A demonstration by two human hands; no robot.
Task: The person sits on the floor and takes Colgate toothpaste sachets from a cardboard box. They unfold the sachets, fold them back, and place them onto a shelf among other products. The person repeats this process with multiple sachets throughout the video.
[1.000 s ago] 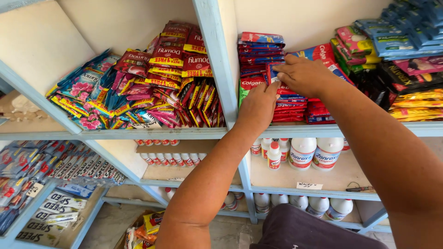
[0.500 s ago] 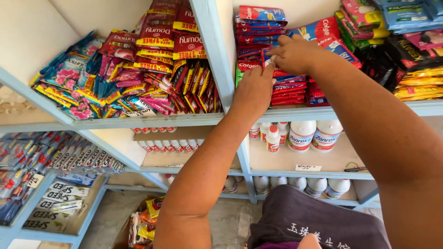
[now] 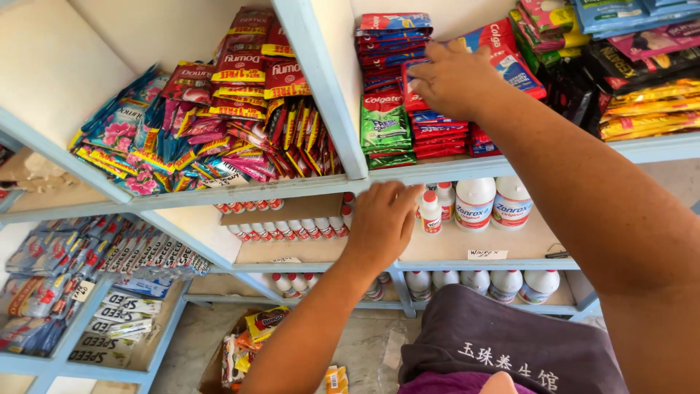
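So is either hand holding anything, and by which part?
Right hand grips a flat red-and-blue sachet by its upper edge; left hand holds nothing, resting on the pale blue shelf edge.

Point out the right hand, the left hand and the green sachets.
right hand [image 3: 456,79], head view, back of hand.
left hand [image 3: 384,222], head view, back of hand.
green sachets [image 3: 384,131], head view, front of stack.

Red flat packets [image 3: 437,135] stacked beside green ones [image 3: 384,131] on the shelf.

Pale blue wooden shelving [image 3: 321,80] with cream back panels stands over a grey stone floor [image 3: 197,339] in daylight
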